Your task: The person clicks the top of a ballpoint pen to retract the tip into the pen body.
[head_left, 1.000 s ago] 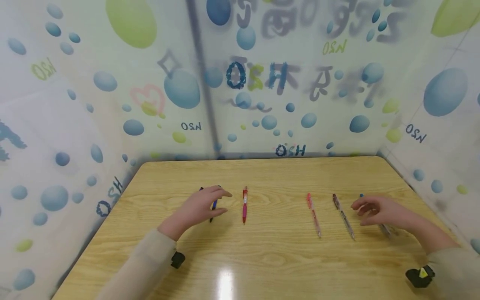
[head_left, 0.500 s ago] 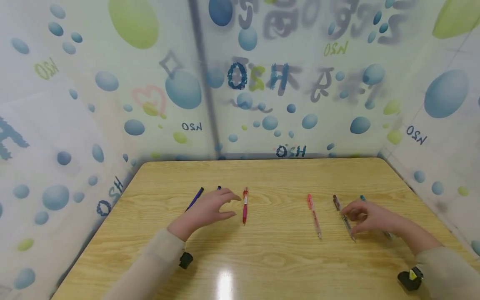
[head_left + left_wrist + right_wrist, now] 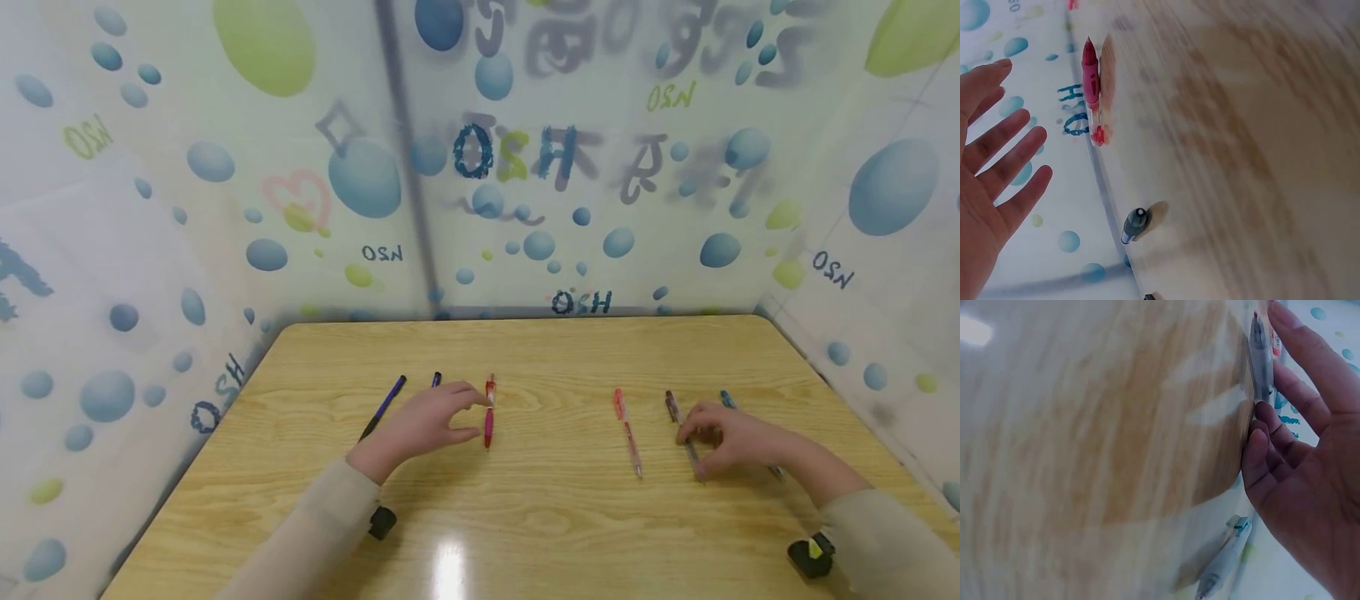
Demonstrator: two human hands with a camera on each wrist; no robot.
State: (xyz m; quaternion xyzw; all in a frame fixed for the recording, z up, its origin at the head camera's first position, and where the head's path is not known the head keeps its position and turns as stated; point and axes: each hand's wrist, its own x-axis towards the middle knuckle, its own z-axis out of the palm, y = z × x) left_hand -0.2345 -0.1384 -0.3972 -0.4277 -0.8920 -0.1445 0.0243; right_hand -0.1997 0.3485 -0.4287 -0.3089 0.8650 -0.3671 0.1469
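Observation:
A red and pink pen (image 3: 489, 429) lies on the wooden table beside my left hand (image 3: 423, 425). The left fingertips reach over the pen's upper half in the head view; in the left wrist view the fingers are spread, apart from the red and pink pen (image 3: 1091, 81). My right hand (image 3: 738, 442) is low over a clear pen with a dark brown-red top (image 3: 672, 407). In the right wrist view its index finger reaches behind the clear barrel (image 3: 1261, 362), apparently touching it. The thumb lies near the tip, with no pinch visible. The last fingers are curled.
A light-red pen (image 3: 628, 433) lies left of the right hand. A blue-topped pen (image 3: 728, 400) is partly hidden under that hand. Two dark blue pens, one longer in view (image 3: 384, 407) and one partly covered (image 3: 437, 379), lie by the left hand. Patterned curtains (image 3: 540, 275) surround the table.
My left hand has moved right, to the red and pink pen, uncovering the dark blue pens. My right hand has moved left, from the blue-topped pen to the brown-red one, whose lower end has shifted slightly.

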